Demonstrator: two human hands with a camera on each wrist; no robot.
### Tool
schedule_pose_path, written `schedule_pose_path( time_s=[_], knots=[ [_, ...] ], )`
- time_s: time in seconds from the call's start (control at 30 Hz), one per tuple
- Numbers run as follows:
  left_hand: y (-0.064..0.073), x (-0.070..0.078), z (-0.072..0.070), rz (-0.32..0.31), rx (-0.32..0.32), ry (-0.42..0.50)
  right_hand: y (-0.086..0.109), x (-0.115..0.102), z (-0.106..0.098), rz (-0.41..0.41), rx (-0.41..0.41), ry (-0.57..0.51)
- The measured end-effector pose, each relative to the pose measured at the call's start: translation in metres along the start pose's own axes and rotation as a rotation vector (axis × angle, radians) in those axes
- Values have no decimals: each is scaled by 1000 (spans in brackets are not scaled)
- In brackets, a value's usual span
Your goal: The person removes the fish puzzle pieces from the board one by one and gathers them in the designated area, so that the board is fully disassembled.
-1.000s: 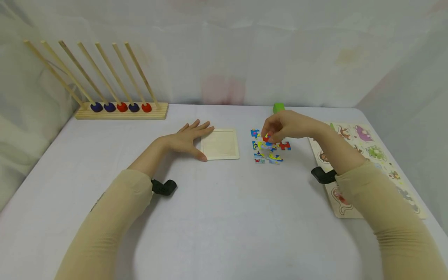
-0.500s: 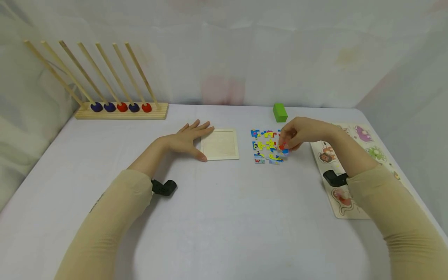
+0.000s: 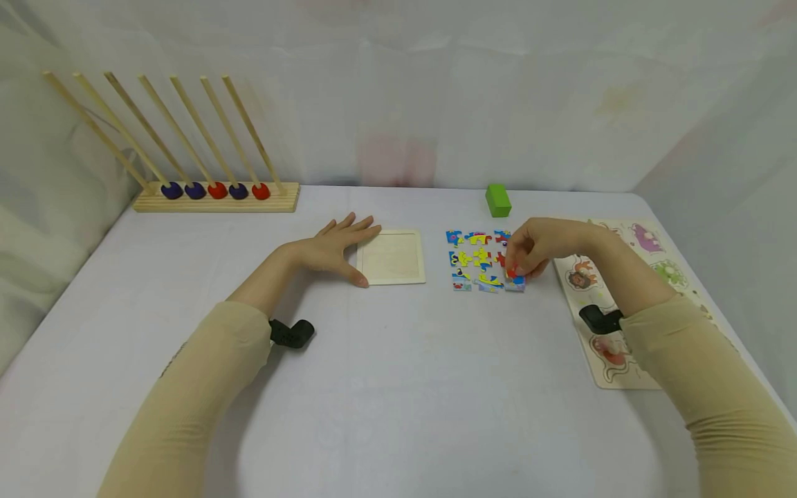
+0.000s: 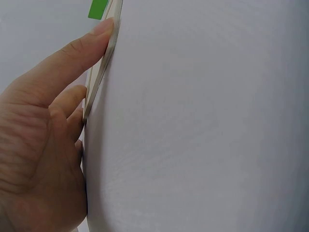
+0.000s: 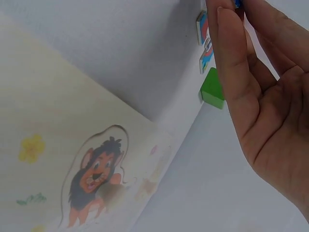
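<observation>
My left hand (image 3: 333, 249) lies spread at the left side of a small, shallow wooden puzzle tray (image 3: 392, 257). In the left wrist view, its thumb (image 4: 102, 29) touches the tray's edge, with the other fingers behind. My right hand (image 3: 538, 243) pinches a jigsaw piece (image 3: 515, 283) at the lower right corner of a group of laid-out jigsaw pieces (image 3: 481, 257). That piece shows red above and blue below, partly hidden by the fingertips. Rows of the others lie face up with small gaps, in blue, yellow and red.
A green block (image 3: 498, 200) stands behind the pieces. At the right, under my right forearm, lies a wooden animal puzzle board (image 3: 623, 373), with a lion picture (image 5: 96, 174) in the right wrist view. A peg rack (image 3: 214, 202) with red and dark blue beads stands back left.
My right hand has moved from the group's middle to the right, then nearer and down to its lower right corner, with a piece in its fingers. The left hand has stayed still.
</observation>
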State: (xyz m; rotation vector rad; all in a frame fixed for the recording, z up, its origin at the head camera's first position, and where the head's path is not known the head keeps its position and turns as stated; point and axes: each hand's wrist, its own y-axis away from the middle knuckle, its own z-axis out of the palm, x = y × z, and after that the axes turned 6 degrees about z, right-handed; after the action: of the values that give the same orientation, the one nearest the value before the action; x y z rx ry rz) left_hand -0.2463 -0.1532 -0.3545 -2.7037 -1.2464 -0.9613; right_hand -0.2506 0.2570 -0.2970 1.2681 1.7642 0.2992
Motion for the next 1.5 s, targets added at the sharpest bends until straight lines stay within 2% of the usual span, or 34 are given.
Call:
schedule_pose_path(
  time_s=[0.73,1.37,1.5],
  knots=[
    [0,-1,0,-2,1,-4,-5,2,5,26,-11,8],
    [1,0,0,0,2,0,-4,3,6,21,20,43],
    [1,0,0,-1,2,-3,-3,1,5,23,55,61]
  ],
)
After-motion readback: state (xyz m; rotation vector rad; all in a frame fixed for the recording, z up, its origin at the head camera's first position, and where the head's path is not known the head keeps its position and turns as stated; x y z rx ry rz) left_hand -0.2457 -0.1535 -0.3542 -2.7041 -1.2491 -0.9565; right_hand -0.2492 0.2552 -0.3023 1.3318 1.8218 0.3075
